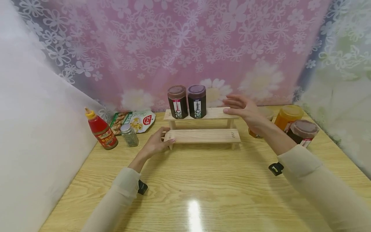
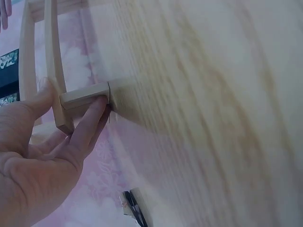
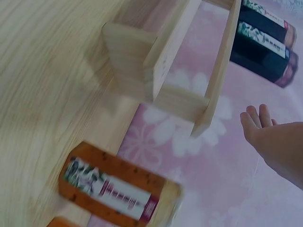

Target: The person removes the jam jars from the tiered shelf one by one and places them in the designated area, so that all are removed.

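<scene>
A two-tier wooden rack (image 1: 203, 136) stands on the table. My left hand (image 1: 156, 143) grips the left end of its lower shelf; in the left wrist view, the thumb lies on the shelf edge (image 2: 57, 80) and the fingers reach round beneath, by the leg. Two dark jars, one with a reddish lid (image 1: 177, 104) and one with a purple lid (image 1: 197, 103), stand side by side on the left half of the upper shelf. Over that shelf's right end my right hand (image 1: 246, 111) hovers with relaxed fingers, holding nothing; the right wrist view shows it apart from the jars.
Right of the rack stand an amber jar (image 3: 113, 187), partly behind my right forearm, an orange jar (image 1: 287, 117) and another dark jar (image 1: 302, 130). On the left are a red sauce bottle (image 1: 102, 130), a small shaker jar (image 1: 129, 136) and a food packet (image 1: 142, 120). Floral cloth hangs behind.
</scene>
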Tool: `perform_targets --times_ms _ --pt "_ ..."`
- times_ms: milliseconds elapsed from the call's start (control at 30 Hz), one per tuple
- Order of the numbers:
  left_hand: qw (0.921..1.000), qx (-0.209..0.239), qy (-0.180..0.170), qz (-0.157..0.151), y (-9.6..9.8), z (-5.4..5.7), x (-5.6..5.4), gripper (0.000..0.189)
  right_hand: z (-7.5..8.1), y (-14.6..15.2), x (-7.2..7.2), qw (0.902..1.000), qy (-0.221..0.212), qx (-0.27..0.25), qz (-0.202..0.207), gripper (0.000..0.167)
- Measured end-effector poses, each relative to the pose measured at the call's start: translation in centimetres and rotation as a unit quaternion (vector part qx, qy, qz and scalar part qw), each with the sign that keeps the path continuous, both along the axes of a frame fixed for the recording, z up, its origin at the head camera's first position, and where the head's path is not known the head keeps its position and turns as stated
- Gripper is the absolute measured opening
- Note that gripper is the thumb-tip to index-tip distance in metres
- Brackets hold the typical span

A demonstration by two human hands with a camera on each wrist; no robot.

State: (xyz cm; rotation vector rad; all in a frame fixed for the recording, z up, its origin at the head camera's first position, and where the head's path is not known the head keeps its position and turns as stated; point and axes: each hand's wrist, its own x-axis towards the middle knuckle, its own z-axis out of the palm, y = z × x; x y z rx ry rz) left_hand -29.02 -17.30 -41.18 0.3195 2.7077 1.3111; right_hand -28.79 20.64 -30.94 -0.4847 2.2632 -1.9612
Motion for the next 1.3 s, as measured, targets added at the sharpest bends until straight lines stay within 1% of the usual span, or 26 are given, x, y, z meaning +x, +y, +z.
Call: perform_targets --times_ms 100,267,467,600,700,800,967,1133,1300 --pt "0.9999 0.009 0.004 -0.003 -0.1 -0.1 0.0 0.063 0.0 -1.2 -0.5 1.0 0.003 0.0 0.0 0.073" --pt "0.9999 0.009 0.007 -0.007 -0.1 -0.1 0.0 0.064 -0.2 -2.8 -1.8 0.9999 -0.001 -0.011 -0.007 0.072" --pt "0.9999 0.002 0.001 -0.01 -0.1 -0.1 0.0 0.065 -0.4 -4.8 -3.3 0.9998 -0.004 0.011 -0.014 0.077" --pt "0.9999 0.002 0.005 -0.01 -0.2 0.0 0.0 0.065 -0.5 -6.2 -3.9 0.9991 0.005 0.029 -0.031 0.081" --pt "0.9999 0.0 0.007 -0.012 -0.2 -0.1 -0.1 0.064 -0.7 -7.3 -4.4 0.9987 0.007 0.028 -0.041 0.081" --pt "0.9999 -0.006 0.006 -0.013 -0.2 -0.1 -0.1 0.064 -1.1 -8.3 -4.9 0.9986 0.004 0.016 -0.05 0.081" --pt "0.9999 -0.01 0.007 -0.009 -0.2 0.0 0.0 0.065 -1.4 -10.1 -5.4 0.9959 0.015 0.022 -0.086 0.084" --pt "0.9999 -0.013 0.002 -0.011 -0.2 0.1 0.0 0.065 -1.7 -11.6 -5.8 0.9907 0.025 0.055 -0.122 0.083" --pt "0.9998 -0.016 0.003 -0.011 -0.1 0.2 -0.1 0.066 -2.0 -12.0 -5.8 0.9848 0.034 0.086 -0.148 0.079"
